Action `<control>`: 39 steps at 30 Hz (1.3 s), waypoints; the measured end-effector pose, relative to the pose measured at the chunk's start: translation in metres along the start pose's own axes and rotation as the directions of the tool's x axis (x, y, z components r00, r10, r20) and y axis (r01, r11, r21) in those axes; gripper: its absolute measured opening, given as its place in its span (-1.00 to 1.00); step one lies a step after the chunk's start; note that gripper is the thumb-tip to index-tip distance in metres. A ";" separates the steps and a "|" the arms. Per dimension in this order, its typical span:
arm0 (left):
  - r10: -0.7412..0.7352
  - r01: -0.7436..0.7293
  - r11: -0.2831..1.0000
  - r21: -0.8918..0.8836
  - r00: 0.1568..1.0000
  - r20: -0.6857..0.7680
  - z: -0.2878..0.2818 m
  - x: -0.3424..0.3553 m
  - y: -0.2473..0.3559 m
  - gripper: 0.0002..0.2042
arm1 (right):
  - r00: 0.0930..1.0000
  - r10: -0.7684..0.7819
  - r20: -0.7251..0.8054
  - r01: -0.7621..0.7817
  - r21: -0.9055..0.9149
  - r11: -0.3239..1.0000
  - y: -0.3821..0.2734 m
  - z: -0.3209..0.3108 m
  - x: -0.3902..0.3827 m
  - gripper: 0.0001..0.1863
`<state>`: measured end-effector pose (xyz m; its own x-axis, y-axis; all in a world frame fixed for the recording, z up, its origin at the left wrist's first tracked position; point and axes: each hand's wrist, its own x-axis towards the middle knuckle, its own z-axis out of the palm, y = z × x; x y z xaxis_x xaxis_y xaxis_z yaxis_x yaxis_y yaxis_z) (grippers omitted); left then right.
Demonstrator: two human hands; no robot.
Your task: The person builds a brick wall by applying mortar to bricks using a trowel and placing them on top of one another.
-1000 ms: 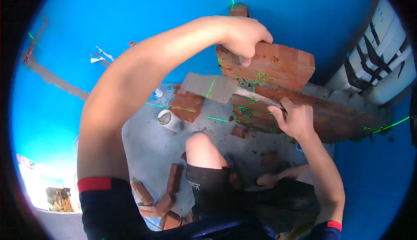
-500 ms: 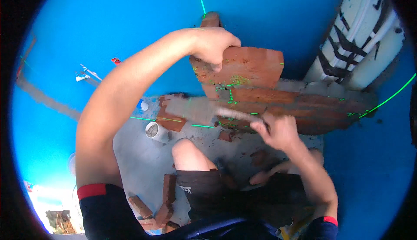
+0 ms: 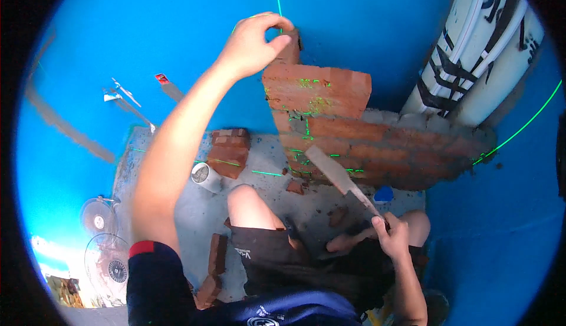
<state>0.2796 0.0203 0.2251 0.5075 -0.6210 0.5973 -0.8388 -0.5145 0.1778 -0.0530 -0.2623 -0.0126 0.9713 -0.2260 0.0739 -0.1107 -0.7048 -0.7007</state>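
Left hand (image 3: 253, 46) moved up off the bricks (image 3: 348, 87), now just below its fingers, these curled at the upper brick (image 3: 288, 53), gripping or not I cannot tell, right hand (image 3: 394, 236) clamped on the trowel (image 3: 333, 170), jutting forward-left of its fingers.

An open passage runs between the left forearm (image 3: 197, 113) and the left edge of the brickwork (image 3: 365, 149). At floor level, a brick stack (image 3: 230, 149) and, just beside it, a white cup (image 3: 209, 181) obstruct this passage. The left hand (image 3: 256, 41) occupies the space at the top brick (image 3: 288, 53); contact cannot be confirmed from where I stand. Clearance exists above the low courses, between the raised section (image 3: 324, 93) and the taped white pipes (image 3: 471, 37), which limit rightward reach. The flat-bladed tool (image 3: 333, 171) in the right hand (image 3: 392, 234) crosses the brickwork's near side. The left knee (image 3: 244, 202) restricts floor access.
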 end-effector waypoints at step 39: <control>-0.140 0.110 0.988 0.106 0.931 0.336 0.038 -0.024 0.009 -0.48 | 0.986 0.126 -0.106 -0.097 0.245 0.965 0.007 0.041 0.062 -0.40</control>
<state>0.2671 0.0083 0.1826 0.6560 -0.7055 0.2683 -0.7524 -0.6395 0.1582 0.0151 -0.2538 -0.0424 0.9217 -0.3834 0.0597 -0.1497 -0.4932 -0.8569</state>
